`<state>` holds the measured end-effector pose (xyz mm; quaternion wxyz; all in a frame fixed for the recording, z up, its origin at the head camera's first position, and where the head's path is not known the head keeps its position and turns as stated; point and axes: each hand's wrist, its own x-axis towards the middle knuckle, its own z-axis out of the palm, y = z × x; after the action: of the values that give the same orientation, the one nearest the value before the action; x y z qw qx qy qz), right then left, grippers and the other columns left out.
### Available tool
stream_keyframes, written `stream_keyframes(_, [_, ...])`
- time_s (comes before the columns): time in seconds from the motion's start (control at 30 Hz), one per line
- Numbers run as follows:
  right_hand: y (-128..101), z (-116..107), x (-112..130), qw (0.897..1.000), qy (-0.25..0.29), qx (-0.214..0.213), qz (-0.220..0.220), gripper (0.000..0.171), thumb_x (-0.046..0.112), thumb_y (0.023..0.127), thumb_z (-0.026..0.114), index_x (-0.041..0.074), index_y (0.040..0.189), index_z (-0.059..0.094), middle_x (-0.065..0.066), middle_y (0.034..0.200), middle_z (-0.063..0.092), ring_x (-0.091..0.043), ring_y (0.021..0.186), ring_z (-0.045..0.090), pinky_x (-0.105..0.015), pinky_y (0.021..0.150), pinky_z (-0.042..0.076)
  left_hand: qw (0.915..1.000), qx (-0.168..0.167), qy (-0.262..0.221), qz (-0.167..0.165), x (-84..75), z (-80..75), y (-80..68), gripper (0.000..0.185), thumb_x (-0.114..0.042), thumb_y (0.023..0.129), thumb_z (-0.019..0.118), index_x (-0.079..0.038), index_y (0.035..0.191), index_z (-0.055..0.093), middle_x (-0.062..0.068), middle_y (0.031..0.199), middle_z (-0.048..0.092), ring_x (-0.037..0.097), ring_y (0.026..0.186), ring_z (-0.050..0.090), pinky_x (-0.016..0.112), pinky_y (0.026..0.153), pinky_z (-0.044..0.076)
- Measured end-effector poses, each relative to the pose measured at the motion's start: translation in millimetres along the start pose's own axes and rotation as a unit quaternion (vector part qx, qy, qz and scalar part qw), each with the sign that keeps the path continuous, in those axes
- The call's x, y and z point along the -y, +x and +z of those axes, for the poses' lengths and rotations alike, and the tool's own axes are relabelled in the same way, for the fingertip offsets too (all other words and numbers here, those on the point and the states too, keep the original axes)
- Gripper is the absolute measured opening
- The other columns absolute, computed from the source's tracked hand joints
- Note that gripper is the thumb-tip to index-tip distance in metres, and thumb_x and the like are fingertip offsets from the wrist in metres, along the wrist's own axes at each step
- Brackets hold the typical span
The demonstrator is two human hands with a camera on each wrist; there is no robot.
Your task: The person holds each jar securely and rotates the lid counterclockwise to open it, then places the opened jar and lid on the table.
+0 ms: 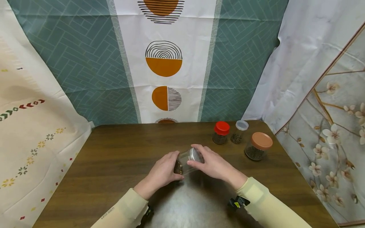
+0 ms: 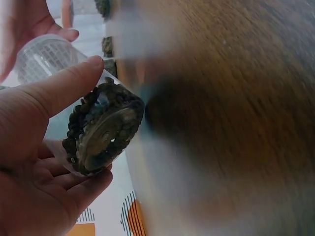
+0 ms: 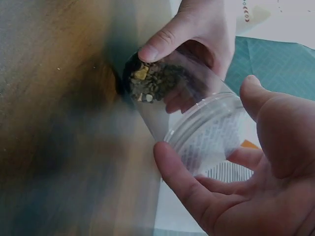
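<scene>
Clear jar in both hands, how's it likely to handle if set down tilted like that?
The clear jar looks round and smooth-walled, so on its side it would probably roll. Its dark contents fill only the bottom, so likely light and bottom-heavy. The left hand grips the base, the right hand the lid end.

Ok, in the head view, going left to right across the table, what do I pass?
Left hand → clear jar tilted between both hands → right hand → red-lidded jar → clear-lidded jar → brown-lidded jar. The three lidded jars stand upright towards the table's far right.
</scene>
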<state>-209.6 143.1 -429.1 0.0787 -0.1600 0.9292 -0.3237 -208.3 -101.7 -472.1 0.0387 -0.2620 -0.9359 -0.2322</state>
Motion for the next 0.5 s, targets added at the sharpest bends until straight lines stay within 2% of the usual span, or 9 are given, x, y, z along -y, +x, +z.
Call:
stream_keyframes(0.1, [0.1, -4.4, 0.9, 1.0, -0.005, 0.011, -0.005, 0.078, 0.063, 0.104, 0.069, 0.024, 0.167, 0.047, -0.011, 0.149, 0.063, -0.03, 0.132, 0.064, -0.057, 0.108, 0.052, 1.0, -0.001, -0.003, 0.003, 1.5, -0.4, 0.5, 0.095, -0.028, 0.076, 0.106, 0.007, 0.148, 0.054, 0.021, 0.141, 0.066, 0.038, 0.125, 0.066, 0.053, 0.101, 0.057])
stream_keyframes(0.23, [0.2, -8.3, 0.0, 1.0, -0.002, 0.017, -0.003, 0.076, 0.062, 0.106, 0.067, 0.024, 0.168, 0.048, -0.011, 0.149, 0.065, -0.031, 0.132, 0.065, -0.057, 0.107, 0.053, 1.0, -0.003, -0.003, 0.009, 1.5, -0.4, 1.7, 0.095, -0.028, 0.076, 0.106, 0.007, 0.147, 0.055, 0.021, 0.139, 0.067, 0.037, 0.123, 0.067, 0.053, 0.1, 0.058])
stream_keyframes(0.5, [1.8, -10.5, -1.5, 0.999, 0.018, 0.031, 0.011, 0.077, 0.061, 0.105, 0.069, 0.027, 0.17, 0.045, -0.009, 0.153, 0.063, -0.032, 0.136, 0.064, -0.057, 0.11, 0.053, 0.9999, 0.006, -0.007, 0.005, 2.0, -0.2, 3.4, 0.096, -0.028, 0.077, 0.105, 0.007, 0.149, 0.054, 0.022, 0.141, 0.066, 0.038, 0.126, 0.066, 0.053, 0.102, 0.056])
